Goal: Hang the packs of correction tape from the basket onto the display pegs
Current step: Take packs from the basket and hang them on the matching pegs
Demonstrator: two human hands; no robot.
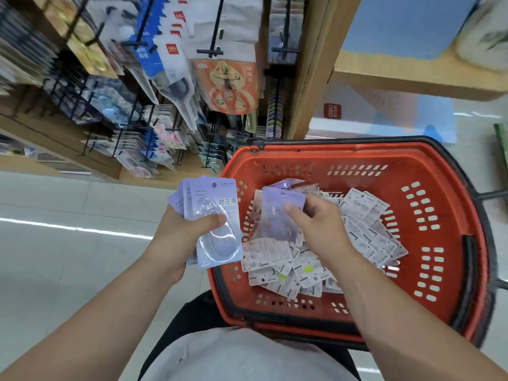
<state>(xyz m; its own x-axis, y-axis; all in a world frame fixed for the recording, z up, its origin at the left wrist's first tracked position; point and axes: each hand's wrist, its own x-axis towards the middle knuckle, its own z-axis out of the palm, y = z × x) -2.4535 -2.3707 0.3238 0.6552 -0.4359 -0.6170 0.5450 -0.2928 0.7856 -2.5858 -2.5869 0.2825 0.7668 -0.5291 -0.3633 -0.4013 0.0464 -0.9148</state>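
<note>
Display pegs (218,26) crowded with hung stationery filled the upper left of the frame, above a pale floor. At centre left, the person's left hand (181,235) gripped a fanned stack (213,215) of lilac correction-tape packs. Its thumb was clamped across the clear blister of the front one, and the punched holes were uppermost. Just right of it, the right hand (321,229) pinched a single pack (277,218) between thumb and curled fingers, over the left side of the red basket (357,149), which took up the right of the frame. A heap (371,229) of more packs, most lying white back up, covered the basket's floor. The step in hand appeared to be gathering matching packs before hanging. Done well, the new pack would likely be turned face forward and slid against the stack with its hole lined up over the others, so the bunch could thread onto one peg in a single push. A loose fan risked slipping from the left thumb, so squaring the edges first seemed wise.
</note>
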